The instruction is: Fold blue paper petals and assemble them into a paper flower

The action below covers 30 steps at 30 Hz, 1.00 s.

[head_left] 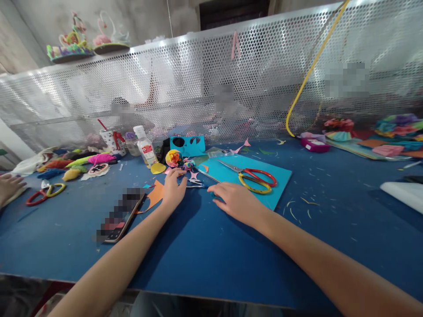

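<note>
My left hand rests on the blue table with its thumb and fingers apart, beside pink paper scraps and a few thin, pale sticks. My right hand lies at the near left edge of a light blue sheet. Its fingers are bent toward the thumb around a small teal bit too small to name. On the sheet, scissors with red and yellow handles lie just beyond that hand. Orange paper with a cut-out curve is left of my left hand.
A phone lies front left. Behind stand a glue bottle, a multicoloured flower and blue paper with holes. Another person's hand is at far left near more scissors. A perforated metal screen bounds the back.
</note>
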### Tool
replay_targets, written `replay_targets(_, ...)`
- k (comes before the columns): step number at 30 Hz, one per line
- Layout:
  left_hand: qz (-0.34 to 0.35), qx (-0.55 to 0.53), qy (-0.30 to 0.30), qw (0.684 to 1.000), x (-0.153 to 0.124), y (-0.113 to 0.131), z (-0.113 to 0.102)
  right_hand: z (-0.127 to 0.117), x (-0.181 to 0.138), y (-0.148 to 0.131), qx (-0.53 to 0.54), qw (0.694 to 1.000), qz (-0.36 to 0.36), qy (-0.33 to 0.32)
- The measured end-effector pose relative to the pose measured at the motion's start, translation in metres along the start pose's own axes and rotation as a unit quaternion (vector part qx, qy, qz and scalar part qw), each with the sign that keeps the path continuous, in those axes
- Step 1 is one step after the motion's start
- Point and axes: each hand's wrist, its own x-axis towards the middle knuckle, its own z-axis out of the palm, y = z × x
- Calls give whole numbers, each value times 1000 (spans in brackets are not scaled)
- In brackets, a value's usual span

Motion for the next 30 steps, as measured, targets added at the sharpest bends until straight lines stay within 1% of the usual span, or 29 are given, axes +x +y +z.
replay_targets(4, -19, 84, -8, 996, 4, -3, -8, 4, -1, -1, -32, 999, -14, -24)
replay_targets(6, -33, 123, -20, 992, 7, -2, -13, 5, -1, -2, -41, 999, -18, -29)
replay_targets(8, -46, 154, -53, 986, 8, 0, -19, 6, -2, -3, -47, 998, -20, -35)
replay_targets(10, -58, 178, -101, 977, 9, 3, -24, 7, -2, -4, -53, 998, -20, -40)
replay_targets(12, -74, 197, -147, 966, 10, 6, -29, 7, -2, -6, -56, 997, -18, -45)
replay_targets(15, -84, 215, -200, 952, 12, 8, -36, 7, -1, -8, -54, 997, -17, -52)
replay_targets(18, -69, 202, -256, 943, 13, 9, -40, 7, -1, -10, -48, 997, -15, -59)
replay_targets(21, -38, 163, -317, 934, 14, 9, -44, 7, -1, -10, -36, 997, -9, -61)
replay_targets(24, -21, 116, -361, 925, 15, 6, -48, 9, -1, -9, -11, 998, 1, -56)
replay_targets(26, -14, 87, -370, 925, 16, 5, -48, 9, -1, -9, 12, 999, 12, -45)
replay_targets(27, -7, 72, -364, 929, 17, 6, -48, 10, -1, -8, 25, 999, 21, -35)
replay_targets(30, 26, 17, -324, 945, 15, 14, -45, 10, -2, -7, 70, 996, 56, 6)
